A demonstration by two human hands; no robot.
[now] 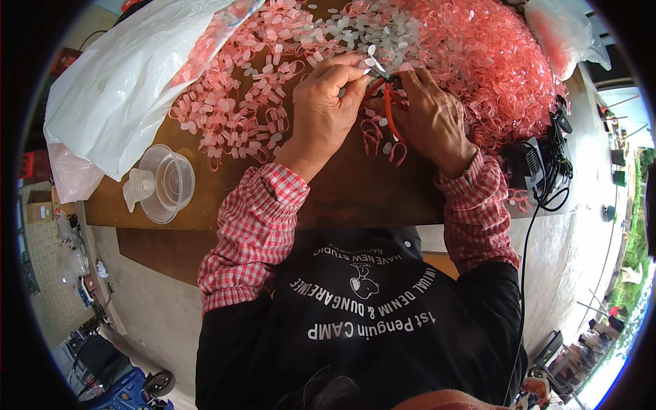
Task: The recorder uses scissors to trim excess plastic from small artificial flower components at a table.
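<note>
At the middle of the table my left hand [326, 102] is closed in a pinch on a small white oval plastic piece [371, 50], its thumb and forefinger pressed together. My right hand [432, 116] is wrapped around a pair of orange-handled snips [389, 109]. Their dark jaws [387, 76] point up and left, right beside the left fingertips and the piece. Whether the jaws touch the plastic is too small to tell. Below the snips lie a few loose pink looped plastic pieces [373, 134] on the brown tabletop [342, 195].
Heaps of pink plastic pieces [485, 61] and paler ovals [383, 33] cover the far side. A white plastic bag [130, 89] lies at left, near a clear round tub [171, 183]. A black adapter with cables [529, 164] sits at right, its cord hanging over the edge.
</note>
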